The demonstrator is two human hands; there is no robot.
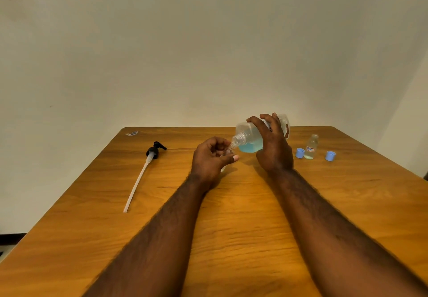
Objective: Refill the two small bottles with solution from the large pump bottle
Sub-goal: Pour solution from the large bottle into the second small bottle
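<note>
your two bare forearms reach up the table (231, 227) from the near edge. left of them the pump (152, 151) lies flat on the wood, off its bottle. its long pale tube (136, 182) runs toward you with the black head at the far end, well apart from both hands. past the middle of the table your left hand (212, 157) has its fingers curled round a small bottle (228, 151). the hand hides most of it and only the clear top shows between thumb and fingers, so you cannot tell how full it is. your right hand (274, 150) grips the big bottle (249, 138) from above, fingers clamped over its body. it holds the bottle in the air, tipped on its side. the open threaded neck points down and left at the small bottle's mouth, touching it or just short of it. blue solution (251, 146) pools in the low side of the big bottle by the neck. further right a second bottle (311, 147) stands upright and uncapped, with a small label. a blue cap (300, 153) sits just beside it on the left and a second cap (330, 155) near it on the right. at the far left corner lies a small thing (132, 133) too tiny to make out. behind the table rises a plain wall (208, 53).
</note>
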